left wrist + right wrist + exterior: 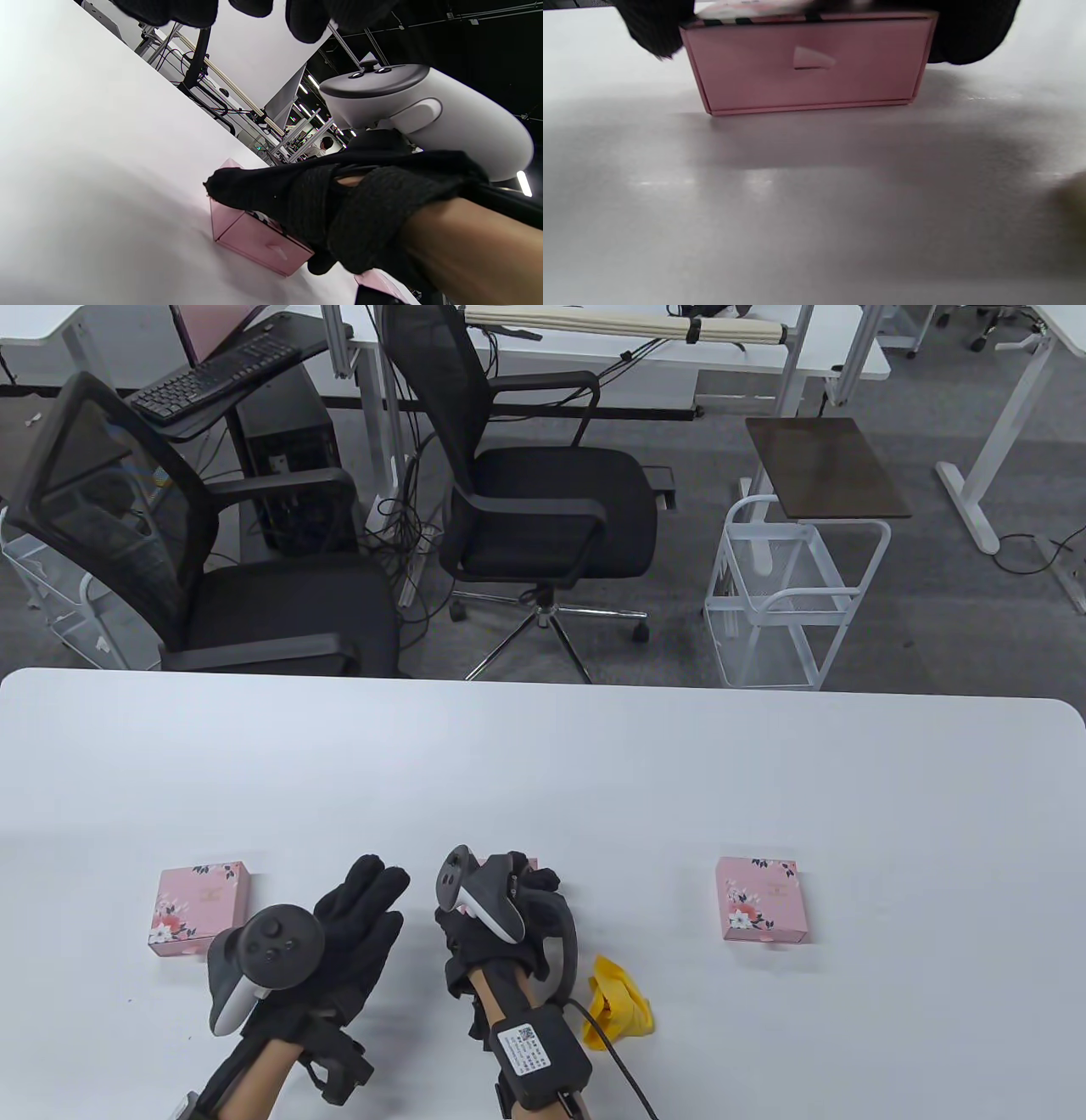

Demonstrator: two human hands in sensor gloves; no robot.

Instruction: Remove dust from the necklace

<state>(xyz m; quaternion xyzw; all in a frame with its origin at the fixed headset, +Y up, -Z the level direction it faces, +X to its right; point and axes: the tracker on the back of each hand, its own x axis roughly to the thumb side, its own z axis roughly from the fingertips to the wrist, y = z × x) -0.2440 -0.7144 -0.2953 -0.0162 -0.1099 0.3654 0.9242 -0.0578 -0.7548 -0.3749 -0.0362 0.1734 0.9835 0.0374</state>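
Gripping the middle pink box (pixel 806 63) at lower centre, the right hand (pixel 501 912) clamps its sides; the left hand (pixel 356 920) hovers flat, fingers apart. No necklace shows (presumably boxed). Yellow cloth (pixel 618 1003) lies untouched on the bench (pixel 543 763): dusting hasn't begun.

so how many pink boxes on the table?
3: left box beside the left hand, middle box mostly hidden under the right hand, right box standing alone.
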